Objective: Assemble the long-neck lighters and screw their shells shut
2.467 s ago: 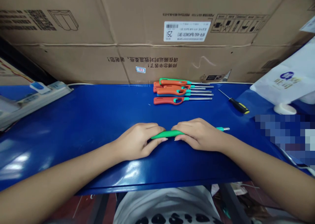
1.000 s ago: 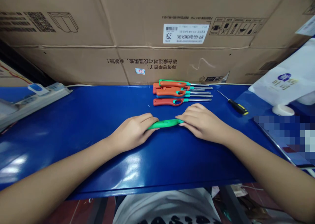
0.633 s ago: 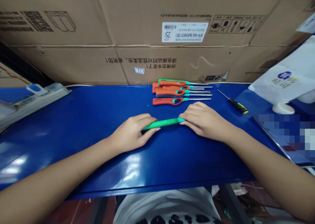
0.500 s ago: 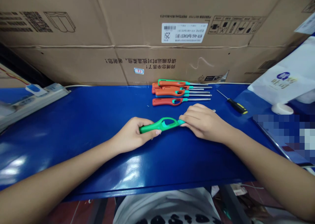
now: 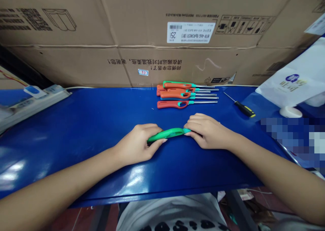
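Observation:
A green long-necked lighter is held between both hands, above the blue table. My left hand is closed round the butt of its handle, thumb along the near side. Round the turquoise collar and the neck, the fingers of my right hand are wrapped, so most of the metal tube is hidden. The lighter is turned so that its trigger opening shows only as a narrow slit. Beyond the hands lies a pile of several similar lighters, mostly orange and red, tubes pointing right.
A black and yellow screwdriver lies right of the pile. A cardboard box stands along the back of the blue table. At left is a power strip; at right, a white bag and a round white object.
The green lighter has rolled about its length, so its trigger opening looks narrower. Both hands have come slightly nearer to me, still holding it.

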`<state>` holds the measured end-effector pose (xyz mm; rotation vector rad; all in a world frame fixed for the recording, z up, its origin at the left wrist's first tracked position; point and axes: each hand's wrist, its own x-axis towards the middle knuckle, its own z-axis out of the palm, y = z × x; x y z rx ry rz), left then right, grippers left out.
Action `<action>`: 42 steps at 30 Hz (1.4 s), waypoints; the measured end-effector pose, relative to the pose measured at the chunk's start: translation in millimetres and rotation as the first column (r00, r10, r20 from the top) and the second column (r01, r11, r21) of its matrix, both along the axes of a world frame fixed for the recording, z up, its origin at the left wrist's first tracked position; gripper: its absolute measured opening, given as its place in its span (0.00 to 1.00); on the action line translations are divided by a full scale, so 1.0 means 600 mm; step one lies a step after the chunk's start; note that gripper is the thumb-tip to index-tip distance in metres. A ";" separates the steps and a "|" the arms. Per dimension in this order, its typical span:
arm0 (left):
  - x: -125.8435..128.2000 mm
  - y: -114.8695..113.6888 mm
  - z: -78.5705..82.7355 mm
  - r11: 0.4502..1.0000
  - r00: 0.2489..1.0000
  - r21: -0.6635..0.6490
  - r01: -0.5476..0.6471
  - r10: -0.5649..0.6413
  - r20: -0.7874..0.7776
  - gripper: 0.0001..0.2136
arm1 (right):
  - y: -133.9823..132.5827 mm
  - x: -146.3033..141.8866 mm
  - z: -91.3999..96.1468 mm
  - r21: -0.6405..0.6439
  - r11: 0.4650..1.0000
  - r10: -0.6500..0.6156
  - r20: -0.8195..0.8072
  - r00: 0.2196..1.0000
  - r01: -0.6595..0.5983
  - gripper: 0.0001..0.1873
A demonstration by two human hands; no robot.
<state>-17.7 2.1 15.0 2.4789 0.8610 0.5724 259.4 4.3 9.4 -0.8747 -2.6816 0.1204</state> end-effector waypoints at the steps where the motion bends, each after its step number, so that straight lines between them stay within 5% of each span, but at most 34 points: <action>1: -0.001 0.003 -0.001 1.000 1.000 0.020 -0.007 0.008 -0.022 0.09 | 0.002 0.001 0.002 -0.048 0.999 -0.025 0.005 1.000 0.025 0.11; 6: -0.004 0.017 -0.006 0.998 0.996 0.057 -0.039 0.043 -0.072 0.17 | 0.014 0.016 0.009 -0.227 0.950 -0.218 0.017 0.976 0.216 0.06; 13: -0.013 0.030 -0.020 0.975 0.995 0.220 -0.025 0.046 -0.089 0.19 | 0.037 0.046 0.005 -0.178 0.941 -0.290 0.014 0.957 0.288 0.04; 23: -0.013 0.034 -0.022 0.972 0.992 0.225 -0.064 0.086 -0.091 0.16 | 0.031 0.047 0.023 -0.133 0.930 -0.324 0.139 0.936 0.342 0.03; 27: -0.014 0.033 -0.019 0.969 0.986 0.241 -0.049 0.085 -0.141 0.15 | 0.042 0.057 0.024 -0.102 0.904 -0.399 0.145 0.905 0.415 0.12; 30: -0.015 0.033 -0.019 0.954 0.978 0.293 -0.056 0.111 -0.175 0.16 | 0.053 0.068 0.023 0.002 0.750 -0.657 0.124 0.744 0.662 0.20; 33: -0.015 0.032 -0.020 0.950 0.973 0.302 -0.081 0.142 -0.184 0.17 | 0.063 0.088 0.028 0.093 0.443 -0.883 0.218 0.416 0.891 0.24; 36: -0.015 0.030 -0.020 0.969 0.978 0.222 -0.105 0.141 -0.155 0.17 | 0.073 0.120 0.038 0.101 0.184 -0.931 0.336 0.141 0.978 0.27; 42: -0.012 0.027 -0.018 0.984 0.991 0.149 -0.097 0.109 -0.076 0.16 | 0.091 0.186 0.036 0.005 -0.042 -0.908 0.417 -0.041 0.999 0.30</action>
